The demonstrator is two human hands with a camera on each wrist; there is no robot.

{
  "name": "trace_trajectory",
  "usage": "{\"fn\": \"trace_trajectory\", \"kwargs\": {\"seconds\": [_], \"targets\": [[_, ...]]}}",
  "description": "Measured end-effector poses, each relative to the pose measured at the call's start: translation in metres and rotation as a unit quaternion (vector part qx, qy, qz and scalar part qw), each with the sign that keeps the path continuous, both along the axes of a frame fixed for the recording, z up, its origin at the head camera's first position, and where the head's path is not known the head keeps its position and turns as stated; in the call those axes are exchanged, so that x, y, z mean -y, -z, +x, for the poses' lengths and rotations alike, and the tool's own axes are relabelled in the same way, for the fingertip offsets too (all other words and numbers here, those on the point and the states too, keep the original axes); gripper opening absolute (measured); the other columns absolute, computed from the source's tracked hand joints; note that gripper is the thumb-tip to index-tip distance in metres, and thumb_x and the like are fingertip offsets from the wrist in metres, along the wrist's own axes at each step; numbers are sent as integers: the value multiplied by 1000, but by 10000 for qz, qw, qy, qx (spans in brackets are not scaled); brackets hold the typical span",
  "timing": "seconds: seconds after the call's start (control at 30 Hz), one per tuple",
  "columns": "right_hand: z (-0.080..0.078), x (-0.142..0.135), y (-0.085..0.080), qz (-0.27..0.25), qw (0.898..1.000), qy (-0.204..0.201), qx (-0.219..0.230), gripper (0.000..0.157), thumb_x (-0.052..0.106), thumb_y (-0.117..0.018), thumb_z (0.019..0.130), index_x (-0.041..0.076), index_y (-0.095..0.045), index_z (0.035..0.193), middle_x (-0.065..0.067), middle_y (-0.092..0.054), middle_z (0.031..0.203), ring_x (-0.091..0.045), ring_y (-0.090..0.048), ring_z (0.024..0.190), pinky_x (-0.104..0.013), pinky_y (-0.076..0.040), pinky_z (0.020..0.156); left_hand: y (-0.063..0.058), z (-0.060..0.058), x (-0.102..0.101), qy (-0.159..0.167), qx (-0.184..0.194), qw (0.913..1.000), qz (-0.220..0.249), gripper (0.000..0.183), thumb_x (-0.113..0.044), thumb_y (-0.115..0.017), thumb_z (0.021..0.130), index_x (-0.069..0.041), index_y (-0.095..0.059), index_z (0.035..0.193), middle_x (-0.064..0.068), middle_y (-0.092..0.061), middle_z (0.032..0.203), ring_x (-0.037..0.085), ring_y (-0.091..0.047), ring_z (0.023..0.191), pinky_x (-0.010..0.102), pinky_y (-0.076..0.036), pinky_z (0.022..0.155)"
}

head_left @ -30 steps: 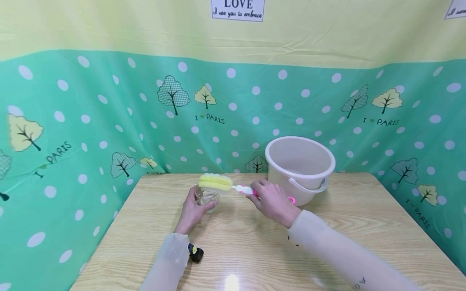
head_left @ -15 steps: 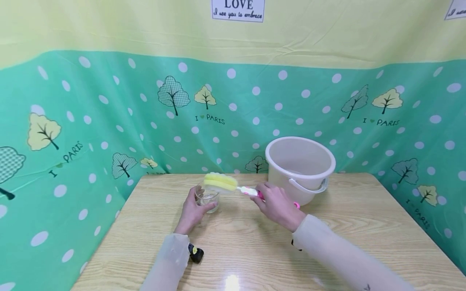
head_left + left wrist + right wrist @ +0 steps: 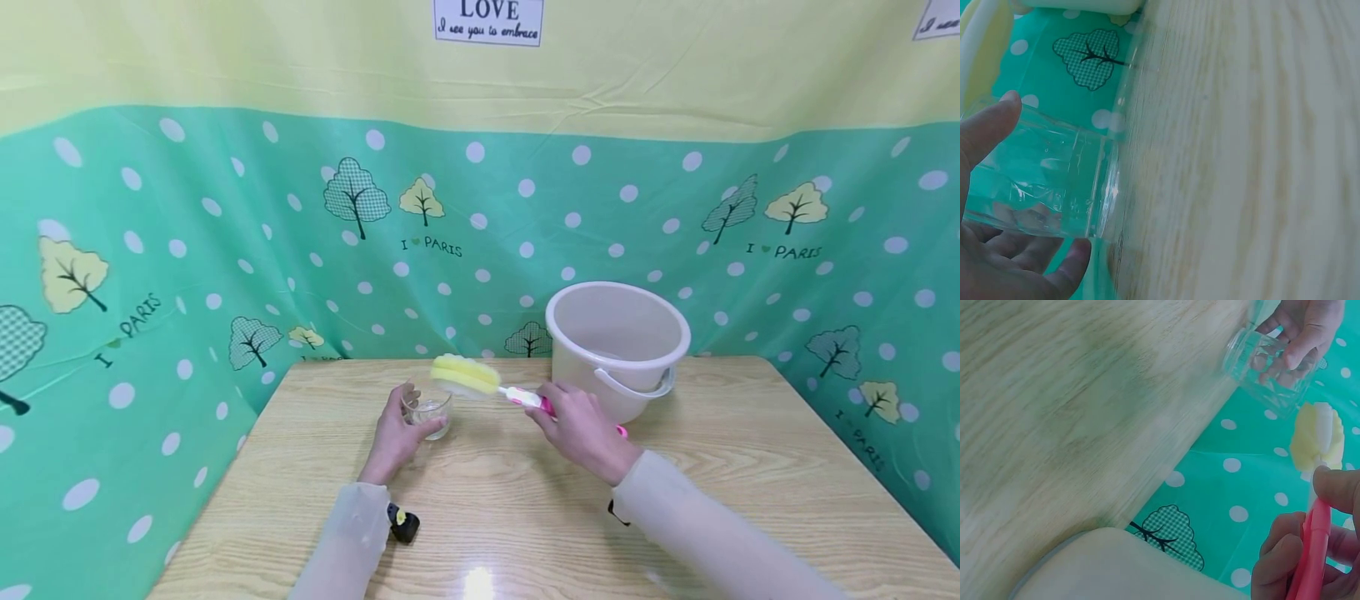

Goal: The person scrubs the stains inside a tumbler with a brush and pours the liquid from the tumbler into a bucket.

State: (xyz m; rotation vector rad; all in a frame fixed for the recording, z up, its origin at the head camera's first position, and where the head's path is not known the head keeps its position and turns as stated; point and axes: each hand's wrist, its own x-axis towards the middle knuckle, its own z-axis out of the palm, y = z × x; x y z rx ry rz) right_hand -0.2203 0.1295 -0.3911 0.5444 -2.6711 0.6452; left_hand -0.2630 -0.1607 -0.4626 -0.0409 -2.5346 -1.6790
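Observation:
My left hand (image 3: 397,435) holds a clear glass cup (image 3: 1041,169), thumb on one side and fingers round the other. The cup (image 3: 431,417) stands upright on the table, its mouth up. My right hand (image 3: 581,429) grips the pink and white handle (image 3: 1315,550) of a sponge brush. Its yellow and white sponge head (image 3: 467,375) is in the air just right of and above the cup's rim, pointing left. In the right wrist view the sponge head (image 3: 1317,437) is apart from the cup (image 3: 1266,369).
A white bucket (image 3: 570,367) with a hanging handle stands at the back of the wooden table (image 3: 480,517), just behind my right hand. A green dotted cloth (image 3: 480,283) hangs along the back and sides. A small black device (image 3: 403,523) is at my left wrist.
My right hand has moved to the right with the brush, taking the sponge head from over the cup's mouth to beside it. My left hand and the cup have stayed in place.

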Motion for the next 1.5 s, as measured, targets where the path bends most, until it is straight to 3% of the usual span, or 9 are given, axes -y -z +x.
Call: {"fn": "trace_trajectory", "kwargs": {"seconds": [0.67,1.2,1.5], "targets": [[8,-17,12,-53,9996,255,-70,18,26,-73,86,12,-66,96,7,-49,70,-12,-44,60,-25,-39,52,2,0,-1,-31,-66,9999,-87,96,-30,-83,74,-10,-26,148,14,-44,142,34,-39,131,49,-34,107],[12,-29,27,-159,9990,272,-306,15,24,-75,84,15,-63,84,8,-48,68,-10,-43,60,-24,-39,52,3,-1,-1,-84,-83,9999,-53,97,-30,-84,72,-9,-27,147,13,-45,141,34,-40,131,47,-31,109],[16,-33,34,-237,9985,493,-22,15,24,-76,83,13,-64,86,8,-48,67,-9,-43,58,-23,-38,50,2,0,-1,-62,-48,9999,-119,98,-32,-84,72,-10,-26,148,14,-43,143,35,-38,131,48,-30,109]]}}
